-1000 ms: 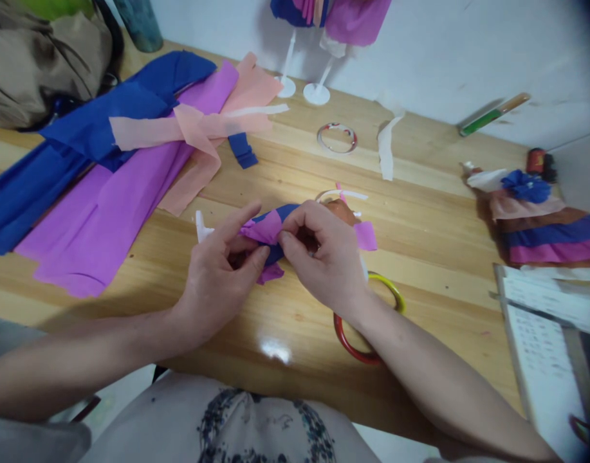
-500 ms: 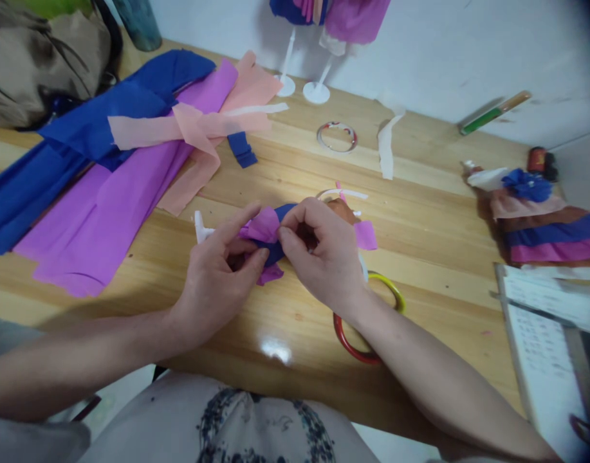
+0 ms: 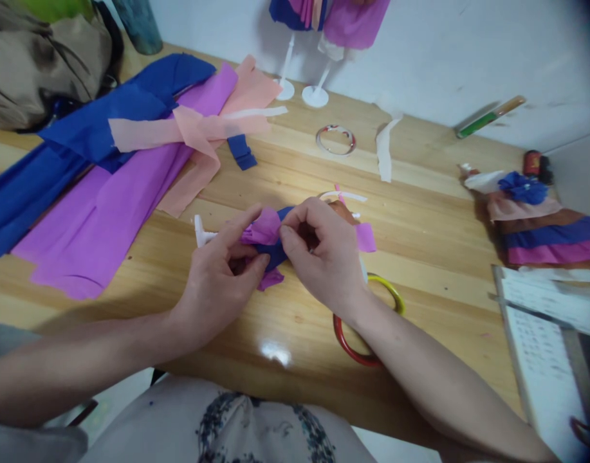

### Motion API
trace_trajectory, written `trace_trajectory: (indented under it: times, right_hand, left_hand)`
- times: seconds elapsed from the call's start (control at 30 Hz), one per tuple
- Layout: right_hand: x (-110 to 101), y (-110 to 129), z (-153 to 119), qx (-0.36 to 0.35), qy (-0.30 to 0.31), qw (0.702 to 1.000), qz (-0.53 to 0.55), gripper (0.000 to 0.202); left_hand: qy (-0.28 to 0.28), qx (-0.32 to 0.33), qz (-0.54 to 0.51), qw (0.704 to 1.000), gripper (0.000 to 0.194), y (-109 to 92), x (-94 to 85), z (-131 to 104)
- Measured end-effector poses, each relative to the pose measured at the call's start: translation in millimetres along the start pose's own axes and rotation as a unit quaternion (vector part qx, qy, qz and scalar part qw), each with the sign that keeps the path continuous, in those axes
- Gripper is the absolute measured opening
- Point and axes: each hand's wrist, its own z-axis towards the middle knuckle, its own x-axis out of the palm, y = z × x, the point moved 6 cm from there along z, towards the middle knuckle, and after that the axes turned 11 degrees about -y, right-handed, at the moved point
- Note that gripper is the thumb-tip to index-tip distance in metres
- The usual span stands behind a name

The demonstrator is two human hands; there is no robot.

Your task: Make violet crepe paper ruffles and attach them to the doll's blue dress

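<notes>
In front of me lies a small figure dressed in blue crepe paper [image 3: 276, 256] and purple crepe paper [image 3: 266, 226], with a white stand-like part [image 3: 201, 233] sticking out on its left. My left hand [image 3: 222, 263] is closed around its left side, thumb on the blue and index finger along the purple. With thumb and forefinger together, my right hand [image 3: 323, 251] pinches the edge of the purple paper. Red-and-yellow handled scissors [image 3: 357, 357] lie partly under my right wrist; their blades are mostly hidden. A small purple scrap [image 3: 366, 237] shows beyond my right hand.
Blue, purple and peach crepe sheets [image 3: 106, 218] spread over the left of the table. A tape ring [image 3: 336, 139], a white strip [image 3: 384, 151] and a green stick [image 3: 490, 118] lie behind. Dressed stands [image 3: 315, 96] rise at the back; a paper-dressed figure [image 3: 531, 206] and notebook [image 3: 536, 334] lie right.
Both hands stay almost in place on the figure. The purple paper between them looks slightly rounder, and its lower flap shows less. The view has shifted a little.
</notes>
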Motion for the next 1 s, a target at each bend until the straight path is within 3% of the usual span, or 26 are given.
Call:
trace_trajectory:
  times: [0.4,0.67,1.0]
  right_hand:
    - [-1.9,0.8,2.1,-0.015,-0.018,1.0,-0.02,0.016]
    - [-3.6,0.9,5.4,-0.015,-0.024,1.0,-0.004,0.018]
    - [-1.6,-2.3,7.0,-0.001,-0.026,1.0,0.004,0.02]
  left_hand:
    - [0.003,0.003,0.021,1.0,0.054,2.8,0.6,-0.2]
    - [0.027,0.006,0.076,0.997,0.015,3.2,2.3,-0.9]
    - [0.045,-0.002,0.081,0.996,0.024,3.5,3.8,-1.0]
